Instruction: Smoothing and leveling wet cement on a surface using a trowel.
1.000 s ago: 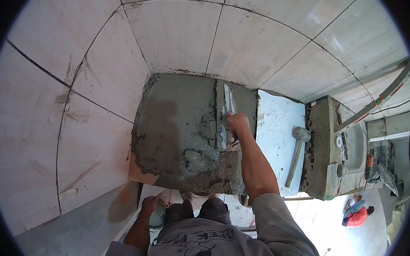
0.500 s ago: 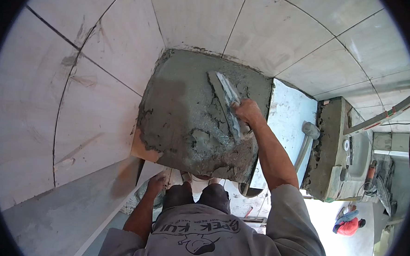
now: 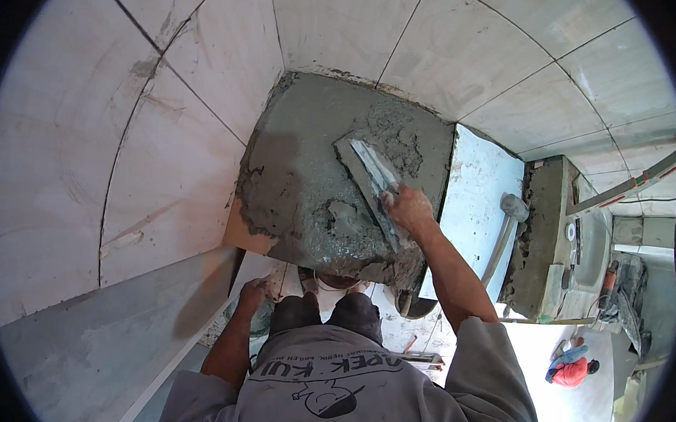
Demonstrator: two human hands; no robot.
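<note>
My right hand [image 3: 410,212] is closed round the handle of a long plastering trowel [image 3: 370,184]. Its blade lies slantwise on a bed of wet grey mortar [image 3: 312,118], which is smooth at the far left and rough near the trowel and along the near edge. Down at the left, my left hand [image 3: 255,292] is beside the end of a white ledge, below the mortar's near left corner. It is too small and dark to make out how its fingers are set.
Pale tiled walls [image 3: 197,127] enclose the mortar on the left and back. To the right, a hammer [image 3: 508,227] lies on a light blue board [image 3: 472,195]. Beyond stands a rough cement ledge [image 3: 539,244] with a tape roll [image 3: 571,233]. Another person [image 3: 572,368] in red is at lower right.
The trowel has slid slightly toward me across the mortar, with my right hand still on it. The whole view has shifted a little. My left hand stays near the white ledge.
</note>
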